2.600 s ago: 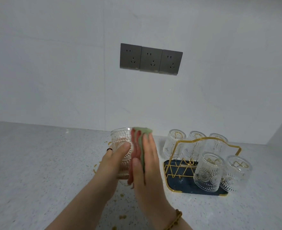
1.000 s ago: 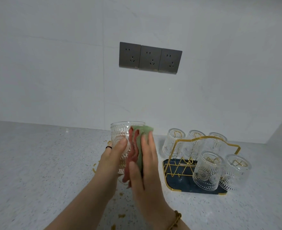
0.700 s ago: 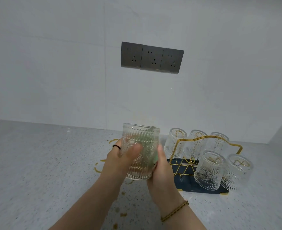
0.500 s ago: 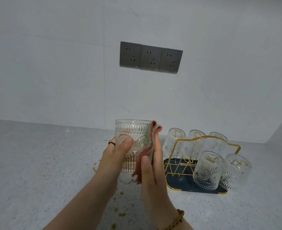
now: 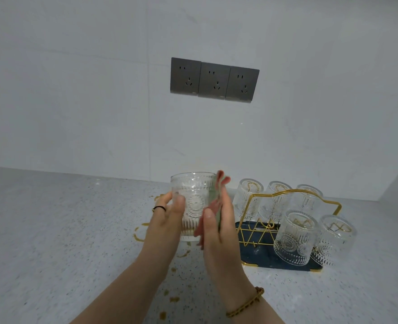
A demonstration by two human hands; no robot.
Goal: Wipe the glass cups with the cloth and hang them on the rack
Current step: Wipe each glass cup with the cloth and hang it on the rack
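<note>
My left hand [image 5: 167, 220] grips an embossed glass cup [image 5: 194, 197], held upright above the counter. My right hand [image 5: 219, 230] presses a folded pink and green cloth [image 5: 218, 195] flat against the cup's right side, fingers straight. To the right stands a gold wire rack [image 5: 287, 195] on a dark blue tray [image 5: 251, 251], with several glass cups hanging upside down on it, the nearest being one cup [image 5: 291, 237] at the front.
Yellow-brown liquid stains [image 5: 138, 232] and drops [image 5: 170, 298] mark the speckled grey counter [image 5: 53, 230] under and in front of my hands. Three grey wall sockets [image 5: 214, 79] sit on the white wall behind.
The cup has been turned in my left hand while the cloth rubbed its side; for a moment my right hand wrapped behind the cup. The cloth now lies flat on the right side again.
</note>
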